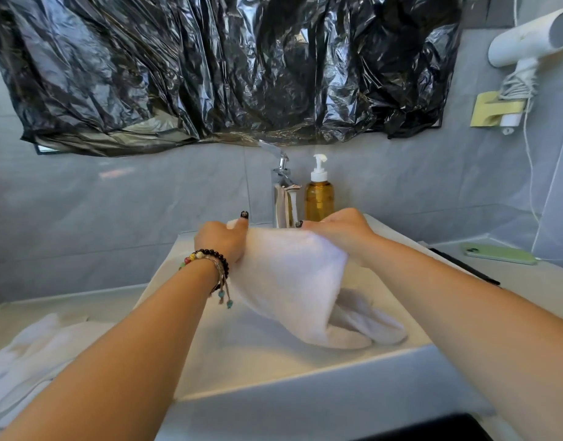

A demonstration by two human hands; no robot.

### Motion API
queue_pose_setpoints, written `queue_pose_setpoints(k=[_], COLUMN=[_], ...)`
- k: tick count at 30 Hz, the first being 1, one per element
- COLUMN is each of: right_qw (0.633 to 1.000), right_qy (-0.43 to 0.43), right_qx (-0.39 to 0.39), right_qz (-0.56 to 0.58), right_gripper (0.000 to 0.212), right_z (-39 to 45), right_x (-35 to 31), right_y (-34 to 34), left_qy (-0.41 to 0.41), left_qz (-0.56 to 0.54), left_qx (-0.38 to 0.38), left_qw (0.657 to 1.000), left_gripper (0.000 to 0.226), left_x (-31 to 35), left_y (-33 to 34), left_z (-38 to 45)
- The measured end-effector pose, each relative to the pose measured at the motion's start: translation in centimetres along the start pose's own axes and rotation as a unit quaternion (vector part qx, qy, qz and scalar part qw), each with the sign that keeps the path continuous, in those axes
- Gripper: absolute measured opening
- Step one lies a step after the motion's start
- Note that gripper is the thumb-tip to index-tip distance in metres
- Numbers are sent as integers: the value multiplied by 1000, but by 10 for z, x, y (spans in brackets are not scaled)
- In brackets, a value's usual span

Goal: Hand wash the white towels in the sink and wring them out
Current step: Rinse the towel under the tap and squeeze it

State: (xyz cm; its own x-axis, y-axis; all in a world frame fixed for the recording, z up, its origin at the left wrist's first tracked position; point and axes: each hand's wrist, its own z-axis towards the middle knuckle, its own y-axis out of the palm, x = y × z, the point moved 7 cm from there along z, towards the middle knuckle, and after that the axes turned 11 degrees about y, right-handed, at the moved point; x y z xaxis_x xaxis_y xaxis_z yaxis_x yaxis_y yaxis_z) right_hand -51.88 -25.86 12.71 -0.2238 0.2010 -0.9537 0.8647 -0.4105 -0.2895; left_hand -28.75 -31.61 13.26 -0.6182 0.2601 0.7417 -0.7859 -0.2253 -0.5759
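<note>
A white towel (289, 275) hangs stretched between both hands above the white rectangular sink (273, 374). My left hand (221, 240), with a bead bracelet at the wrist, grips the towel's upper left edge. My right hand (340, 230) grips its upper right edge. The towel's lower end trails down onto the basin floor at the right. More white towels (28, 354) lie bunched on the counter left of the sink, partly behind my left forearm.
A chrome faucet (281, 186) stands behind the sink, with an amber soap pump bottle (319, 195) beside it. A green phone (499, 253) lies on the right counter. A white hair dryer (528, 39) hangs on the right wall. Black plastic (226, 65) covers the mirror.
</note>
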Motion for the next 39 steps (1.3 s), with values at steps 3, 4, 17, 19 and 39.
queue_pose_setpoints(k=[3,4,17,19,39], right_qw=[999,999,938,931,979], right_qy=[28,18,253,297,-99], right_qx=[18,31,-112,-154,55], right_qz=[-26,-12,207,144,170], right_gripper=[37,34,26,24,26], right_z=[-2,-3,-10,-13,-13], right_x=[-16,-24,55,77,-55], right_y=[-12,-16,2,9,-98], left_qy=[-1,-4,92,53,13], left_qz=[-18,-46,104,141,-285], left_qx=[0,9,-97,-82,264], left_qw=[1000,999,985,985,921], left_gripper=[53,51,23,37,25], left_x=[-1,0,4,-17,-17], left_y=[-17,-22,-9,-6,-94], left_z=[3,6,-9,-10,3])
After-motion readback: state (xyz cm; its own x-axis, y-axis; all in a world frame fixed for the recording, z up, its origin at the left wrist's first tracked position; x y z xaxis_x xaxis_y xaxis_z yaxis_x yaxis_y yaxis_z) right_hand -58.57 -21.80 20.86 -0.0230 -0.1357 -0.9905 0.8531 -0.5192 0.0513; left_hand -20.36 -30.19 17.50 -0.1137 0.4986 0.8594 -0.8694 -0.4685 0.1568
